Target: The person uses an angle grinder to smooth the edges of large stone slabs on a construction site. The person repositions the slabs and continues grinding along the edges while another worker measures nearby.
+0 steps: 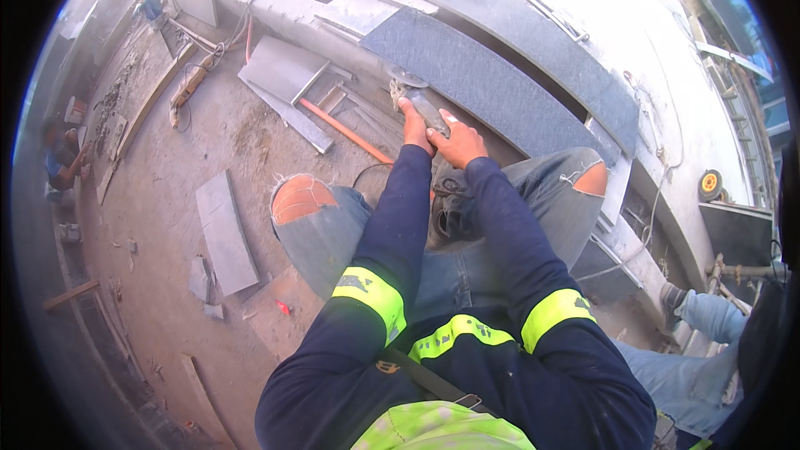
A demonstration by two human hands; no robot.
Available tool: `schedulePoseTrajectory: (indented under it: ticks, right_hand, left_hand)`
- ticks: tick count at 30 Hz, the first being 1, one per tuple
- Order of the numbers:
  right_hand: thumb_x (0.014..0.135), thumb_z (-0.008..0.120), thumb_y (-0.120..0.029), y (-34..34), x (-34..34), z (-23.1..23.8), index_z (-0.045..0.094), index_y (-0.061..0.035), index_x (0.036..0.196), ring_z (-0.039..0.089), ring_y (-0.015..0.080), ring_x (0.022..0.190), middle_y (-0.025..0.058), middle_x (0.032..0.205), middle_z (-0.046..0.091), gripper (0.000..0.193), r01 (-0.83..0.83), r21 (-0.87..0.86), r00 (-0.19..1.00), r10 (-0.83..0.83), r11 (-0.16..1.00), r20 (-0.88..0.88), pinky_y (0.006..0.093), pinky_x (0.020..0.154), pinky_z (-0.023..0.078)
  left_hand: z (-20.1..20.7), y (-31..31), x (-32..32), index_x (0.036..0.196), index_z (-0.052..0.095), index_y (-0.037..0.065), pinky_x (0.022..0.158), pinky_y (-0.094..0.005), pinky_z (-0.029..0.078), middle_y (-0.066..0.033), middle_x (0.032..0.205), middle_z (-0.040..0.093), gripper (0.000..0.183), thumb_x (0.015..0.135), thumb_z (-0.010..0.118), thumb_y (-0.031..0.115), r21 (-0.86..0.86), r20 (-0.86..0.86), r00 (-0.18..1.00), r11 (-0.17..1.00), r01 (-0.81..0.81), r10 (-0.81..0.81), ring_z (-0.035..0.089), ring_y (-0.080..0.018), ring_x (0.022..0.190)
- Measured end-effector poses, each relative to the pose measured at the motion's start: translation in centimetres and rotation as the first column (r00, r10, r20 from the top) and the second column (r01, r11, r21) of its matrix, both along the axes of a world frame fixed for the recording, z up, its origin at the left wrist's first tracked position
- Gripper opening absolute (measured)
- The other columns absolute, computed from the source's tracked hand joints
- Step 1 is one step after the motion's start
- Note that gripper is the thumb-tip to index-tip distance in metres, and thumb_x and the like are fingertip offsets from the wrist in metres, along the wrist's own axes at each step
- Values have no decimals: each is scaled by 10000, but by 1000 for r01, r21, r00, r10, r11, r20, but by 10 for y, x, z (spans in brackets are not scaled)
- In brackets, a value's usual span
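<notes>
Both my hands are closed around an angle grinder [427,110] with a dusty grey body. My left hand [414,127] grips it near the head, and my right hand [460,143] wraps the body further back. The round disc [408,77] sits at the near-left edge of a long dark grey stone slab [475,75], by its far-left end; whether it touches the stone I cannot tell. A whitish rag or wrapping [397,93] hangs by the grinder's head. The slab lies raised in front of me, beyond my bent knees.
Another dark slab [575,75] lies behind the first, across a gap. Left of me are a loose grey slab [227,233], an orange pipe [346,131], a second power tool [192,83] and planks. One person [62,162] crouches far left; another's jeans-clad leg [708,317] is close on my right.
</notes>
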State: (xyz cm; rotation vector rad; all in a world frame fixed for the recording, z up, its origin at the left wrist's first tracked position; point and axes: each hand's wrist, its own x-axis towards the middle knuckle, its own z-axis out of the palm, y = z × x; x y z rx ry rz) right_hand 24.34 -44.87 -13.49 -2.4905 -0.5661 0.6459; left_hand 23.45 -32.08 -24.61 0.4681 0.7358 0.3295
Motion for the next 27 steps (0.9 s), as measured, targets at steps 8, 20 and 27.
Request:
schedulePoseTrajectory:
  ticks: [8,20,27]
  right_hand:
    - [964,693,-631,-9,-4,5,498,-240,1680,672,425,1348,259,1432,710,839,-11,-9,1000,11,1000,17,478,1165,510]
    - [977,670,-602,-17,-9,14,469,-230,1697,645,461,1375,289,1449,690,834,-22,-3,1000,22,1000,-18,515,1199,480]
    - [979,676,-604,-20,-13,18,473,-237,1694,643,449,1384,277,1471,682,829,-15,-7,1000,15,1000,-25,503,1202,480]
  left_hand:
    - [8,-9,-4,1479,597,76,1078,-451,561,-123,1404,689,883,1071,377,827,-4,-45,999,1000,-15,15,682,-313,1246]
    - [13,-20,-9,1464,604,77,1060,-472,580,-125,1372,709,896,1052,398,845,-6,-22,999,1000,-25,25,701,-322,1219]
    - [6,-21,-11,1454,603,72,1043,-480,590,-133,1362,709,933,1026,404,876,-12,-17,1000,1000,-13,13,710,-326,1196]
